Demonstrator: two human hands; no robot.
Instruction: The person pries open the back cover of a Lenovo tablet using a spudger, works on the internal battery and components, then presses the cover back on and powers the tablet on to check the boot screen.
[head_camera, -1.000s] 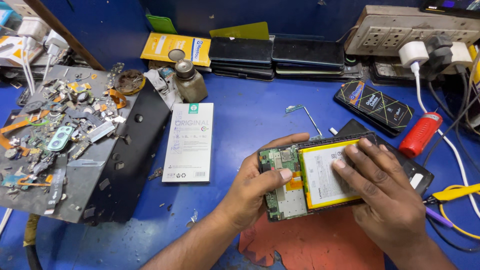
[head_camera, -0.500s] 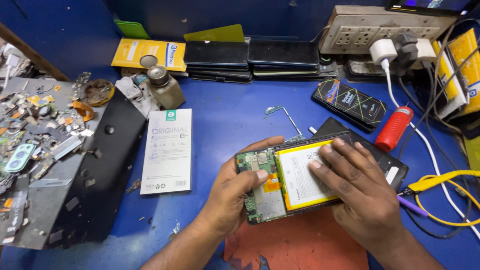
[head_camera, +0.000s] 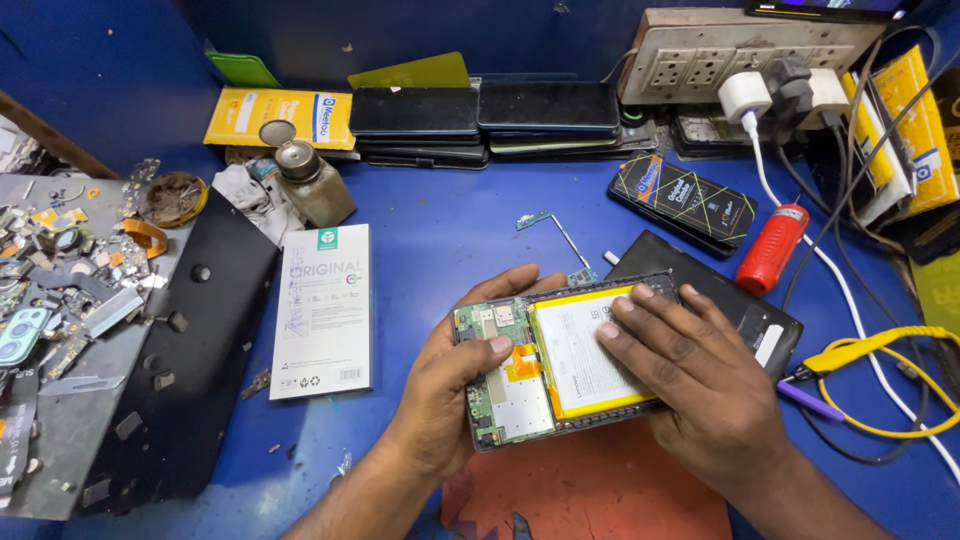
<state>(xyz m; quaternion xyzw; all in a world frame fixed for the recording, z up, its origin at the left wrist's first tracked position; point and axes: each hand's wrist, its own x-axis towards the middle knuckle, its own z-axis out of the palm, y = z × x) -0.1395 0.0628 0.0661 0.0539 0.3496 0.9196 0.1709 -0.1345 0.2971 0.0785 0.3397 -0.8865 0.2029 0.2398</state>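
I've got the opened tablet (head_camera: 560, 360) cradled by its edge in my left hand (head_camera: 450, 390) | right hand (head_camera: 700, 385) flat on its battery (head_camera: 590, 350) | light, fragile: hold frame edges.

Blue worktop (head_camera: 450, 220) underfoot of everything, scuffed and littered. Dark blue wall (head_camera: 120, 60) at the far edge. Pale socket strip (head_camera: 720, 50) far right against it, plugs and cables hanging. Grey tray (head_camera: 60, 440) of scrap parts far left.

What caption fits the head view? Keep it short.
Left hand grips an opened tablet; right hand presses its battery.
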